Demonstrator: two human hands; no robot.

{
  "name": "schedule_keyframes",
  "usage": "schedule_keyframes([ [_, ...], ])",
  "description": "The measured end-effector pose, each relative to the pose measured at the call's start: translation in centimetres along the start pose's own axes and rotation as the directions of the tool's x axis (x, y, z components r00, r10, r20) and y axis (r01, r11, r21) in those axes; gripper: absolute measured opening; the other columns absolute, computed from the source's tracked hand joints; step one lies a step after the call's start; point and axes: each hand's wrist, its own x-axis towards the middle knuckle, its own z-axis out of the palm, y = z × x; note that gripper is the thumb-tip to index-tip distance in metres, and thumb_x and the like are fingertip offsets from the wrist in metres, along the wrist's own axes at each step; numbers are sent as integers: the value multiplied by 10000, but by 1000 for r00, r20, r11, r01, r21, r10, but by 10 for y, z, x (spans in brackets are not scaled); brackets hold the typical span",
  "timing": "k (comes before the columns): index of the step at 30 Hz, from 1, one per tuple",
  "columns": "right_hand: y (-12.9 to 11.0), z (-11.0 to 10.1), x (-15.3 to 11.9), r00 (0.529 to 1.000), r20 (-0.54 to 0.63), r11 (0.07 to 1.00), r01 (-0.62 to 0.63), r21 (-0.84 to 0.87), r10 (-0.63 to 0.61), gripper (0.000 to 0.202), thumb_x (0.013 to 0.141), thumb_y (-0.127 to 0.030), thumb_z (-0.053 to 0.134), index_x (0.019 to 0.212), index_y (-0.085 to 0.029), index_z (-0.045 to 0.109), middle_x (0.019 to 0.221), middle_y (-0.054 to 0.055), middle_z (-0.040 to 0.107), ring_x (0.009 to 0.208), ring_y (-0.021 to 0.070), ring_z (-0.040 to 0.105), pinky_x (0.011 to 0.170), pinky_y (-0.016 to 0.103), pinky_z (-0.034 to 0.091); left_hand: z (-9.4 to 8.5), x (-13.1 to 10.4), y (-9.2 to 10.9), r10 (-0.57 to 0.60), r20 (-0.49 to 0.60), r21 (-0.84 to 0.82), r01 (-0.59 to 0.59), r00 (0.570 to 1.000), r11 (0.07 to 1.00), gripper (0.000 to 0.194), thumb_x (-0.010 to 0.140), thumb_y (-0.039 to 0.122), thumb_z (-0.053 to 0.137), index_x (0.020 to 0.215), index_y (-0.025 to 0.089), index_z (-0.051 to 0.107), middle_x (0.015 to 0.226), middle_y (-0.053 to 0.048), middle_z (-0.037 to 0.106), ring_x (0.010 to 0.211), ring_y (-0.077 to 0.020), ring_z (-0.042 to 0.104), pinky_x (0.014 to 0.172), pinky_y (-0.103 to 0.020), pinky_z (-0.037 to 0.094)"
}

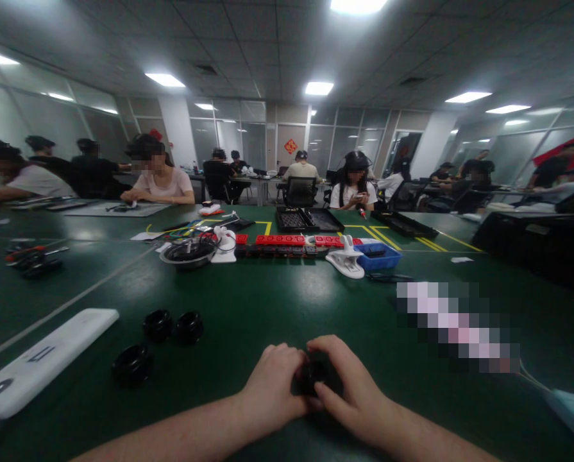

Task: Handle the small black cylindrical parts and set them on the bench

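A round black part point(317, 378) is held between my two hands, low over the green table near its front edge. My left hand point(277, 382) grips its left side, and my right hand point(351, 385) curls round its right side with the thumb across the front. The part's lower side is dark and partly hidden by my fingers. To the left lie three similar black rings: one point(158, 325) and another point(189, 327) side by side, and a third point(131, 364) nearer to me.
A long white device point(46, 359) lies at the left. Farther back are a metal bowl point(188, 262), white clamps point(347, 258), red blocks point(281, 240) and a blue bin point(379, 256). Tools point(34, 260) sit far left; a person point(354, 186) sits across.
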Motion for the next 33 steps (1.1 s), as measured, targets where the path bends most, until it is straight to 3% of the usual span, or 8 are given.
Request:
schedule_keyframes([
  [3,2,2,1,999,-17,998,-46,-36,45,269,741,-259,553,988,-176,484,888,73,557,788,217,541,684,362,479,0,0,0,3,5,13,-3,1000,1000,274,657,414,662,723,184,529,751,9,565,724,-186,497,641,-276,338],
  [7,0,1,1,1000,10,999,-27,-34,27,143,773,-197,519,916,-191,513,828,53,573,756,196,539,673,338,470,0,0,1,14,3,23,-14,1000,1000,275,678,423,644,770,183,547,771,3,566,742,-190,499,655,-281,343],
  [15,-6,-2,0,999,13,999,40,17,-40,444,694,-97,453,1127,-187,418,1019,87,552,904,216,535,789,370,464,1,0,-1,15,10,1,-15,1000,1000,254,668,392,646,781,189,544,785,14,567,745,-182,496,661,-286,339],
  [17,-3,-1,0,1000,-3,1000,1,-4,-1,446,683,-135,488,1121,-177,412,1037,97,536,918,230,523,796,388,456,1,0,-1,5,14,14,-5,1000,1000,255,660,387,652,759,187,528,783,16,564,745,-180,493,662,-282,340],
  [21,2,3,1,996,-7,991,-94,-98,93,231,699,-293,603,882,-184,513,852,61,549,776,218,523,683,361,462,1,1,0,-13,41,68,10,999,998,231,665,368,636,727,191,501,764,11,555,739,-183,491,649,-275,340],
  [24,1,3,2,997,-6,988,-78,-130,78,188,720,-335,618,815,-186,554,770,48,571,727,208,528,656,351,455,1,1,0,-6,52,56,3,999,998,226,672,373,628,761,195,520,778,4,561,744,-190,494,653,-279,341],
  [29,-4,0,1,999,8,996,52,-70,-52,319,739,-175,526,1058,-185,518,942,82,598,881,224,544,795,395,448,2,1,-1,-45,-1,2,45,999,999,217,648,301,646,800,187,541,812,1,562,777,-194,487,700,-296,347],
  [33,0,2,-1,1000,-19,993,-8,-117,6,529,703,-227,581,1193,-160,393,1145,133,524,1048,279,488,889,472,405,0,2,-2,-124,-51,-12,123,991,992,263,608,301,679,796,197,527,909,-12,535,879,-216,460,766,-314,336],
])
